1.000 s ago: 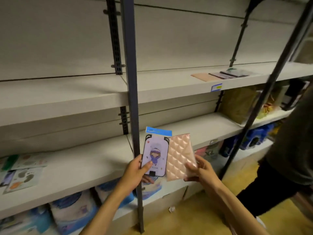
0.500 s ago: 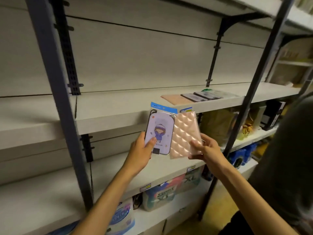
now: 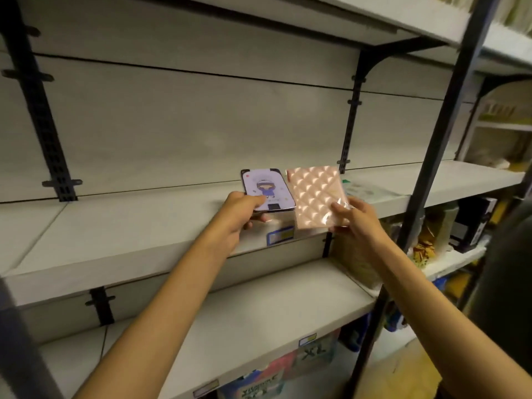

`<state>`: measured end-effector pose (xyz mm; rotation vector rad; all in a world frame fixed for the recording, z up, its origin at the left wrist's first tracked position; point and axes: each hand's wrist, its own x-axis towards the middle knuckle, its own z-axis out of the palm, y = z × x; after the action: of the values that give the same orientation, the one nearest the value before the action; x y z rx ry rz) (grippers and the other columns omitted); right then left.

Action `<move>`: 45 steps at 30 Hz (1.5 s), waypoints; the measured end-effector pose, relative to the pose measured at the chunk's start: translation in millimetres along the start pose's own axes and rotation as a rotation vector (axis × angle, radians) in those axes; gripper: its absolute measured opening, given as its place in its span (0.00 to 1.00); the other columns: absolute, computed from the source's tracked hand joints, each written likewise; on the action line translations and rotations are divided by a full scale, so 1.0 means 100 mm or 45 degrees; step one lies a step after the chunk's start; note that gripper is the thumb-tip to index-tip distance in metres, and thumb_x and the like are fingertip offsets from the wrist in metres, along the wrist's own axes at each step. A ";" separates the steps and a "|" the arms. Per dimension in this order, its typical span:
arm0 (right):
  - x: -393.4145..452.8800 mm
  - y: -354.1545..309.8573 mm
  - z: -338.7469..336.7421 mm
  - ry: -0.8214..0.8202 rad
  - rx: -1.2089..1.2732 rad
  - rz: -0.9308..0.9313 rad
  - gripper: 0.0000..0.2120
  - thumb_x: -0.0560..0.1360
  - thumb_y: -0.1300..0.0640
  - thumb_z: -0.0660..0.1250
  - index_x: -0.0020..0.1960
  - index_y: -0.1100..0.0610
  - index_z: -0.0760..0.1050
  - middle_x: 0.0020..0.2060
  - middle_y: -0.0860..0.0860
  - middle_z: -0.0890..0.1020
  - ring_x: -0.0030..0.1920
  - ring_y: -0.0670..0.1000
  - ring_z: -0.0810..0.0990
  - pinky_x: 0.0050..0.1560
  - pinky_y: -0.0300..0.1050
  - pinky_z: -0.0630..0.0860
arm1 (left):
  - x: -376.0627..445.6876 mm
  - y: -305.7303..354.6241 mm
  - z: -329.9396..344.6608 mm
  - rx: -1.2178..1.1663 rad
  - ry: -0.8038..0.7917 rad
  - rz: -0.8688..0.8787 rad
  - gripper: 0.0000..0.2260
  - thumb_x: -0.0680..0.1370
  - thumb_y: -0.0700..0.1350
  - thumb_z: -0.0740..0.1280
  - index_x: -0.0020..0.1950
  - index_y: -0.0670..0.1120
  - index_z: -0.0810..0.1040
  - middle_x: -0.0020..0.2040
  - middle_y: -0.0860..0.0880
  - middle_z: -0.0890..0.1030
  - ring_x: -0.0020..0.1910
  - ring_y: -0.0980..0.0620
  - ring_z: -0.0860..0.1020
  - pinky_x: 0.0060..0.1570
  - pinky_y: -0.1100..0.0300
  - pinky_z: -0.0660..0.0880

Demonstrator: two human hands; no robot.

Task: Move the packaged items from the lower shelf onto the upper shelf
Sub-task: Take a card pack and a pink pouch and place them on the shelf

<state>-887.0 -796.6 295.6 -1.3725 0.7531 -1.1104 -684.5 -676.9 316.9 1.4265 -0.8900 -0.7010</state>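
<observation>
Packaged phone cases sat in both hands at the front edge of the upper shelf (image 3: 121, 234) as I watched remotely. My left hand (image 3: 240, 216) pinched the lilac cartoon-girl case (image 3: 269, 188) by its lower corner; my right hand (image 3: 355, 217) pinched the quilted pink case (image 3: 315, 197) by its clear wrapper. More packets (image 3: 365, 191) lay just beside them on the shelf.

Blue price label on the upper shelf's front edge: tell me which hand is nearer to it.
Left. The left hand sits just left of the blue price label; the right hand is farther off to its right.
</observation>
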 end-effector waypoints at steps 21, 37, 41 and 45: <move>1.36 -0.19 -0.46 -0.185 0.088 0.210 0.15 0.79 0.60 0.67 0.64 0.64 0.73 0.54 0.56 0.81 0.50 0.54 0.82 0.37 0.40 0.80 | 1.00 0.01 1.21 0.950 0.187 -0.052 0.15 0.71 0.56 0.70 0.49 0.48 0.82 0.41 0.51 0.85 0.46 0.49 0.82 0.46 0.57 0.78; 1.16 0.03 0.30 -0.432 0.013 0.179 0.04 0.79 0.60 0.66 0.54 0.56 0.76 0.50 0.54 0.84 0.48 0.52 0.83 0.43 0.45 0.83 | 0.90 0.08 0.42 0.152 0.281 -0.144 0.15 0.79 0.51 0.67 0.57 0.40 0.82 0.43 0.45 0.86 0.39 0.49 0.84 0.40 0.57 0.82; 1.05 0.05 0.63 -0.524 -0.136 0.105 0.11 0.78 0.55 0.68 0.59 0.58 0.77 0.46 0.53 0.86 0.39 0.49 0.85 0.42 0.45 0.80 | 0.79 0.04 0.12 0.081 0.309 -0.150 0.11 0.77 0.34 0.69 0.59 0.34 0.81 0.45 0.44 0.84 0.37 0.52 0.82 0.33 0.62 0.79; 1.03 0.06 0.76 -0.451 -0.707 -0.269 0.11 0.78 0.48 0.66 0.56 0.53 0.78 0.44 0.50 0.85 0.35 0.44 0.83 0.32 0.43 0.78 | 0.71 -0.04 -0.26 0.239 0.455 -0.187 0.10 0.76 0.35 0.72 0.57 0.35 0.80 0.44 0.44 0.82 0.36 0.52 0.79 0.32 0.60 0.74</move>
<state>-780.3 -864.3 317.3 -2.0932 0.6899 -0.8042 -625.4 -724.5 321.2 1.7322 -0.5860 -0.4565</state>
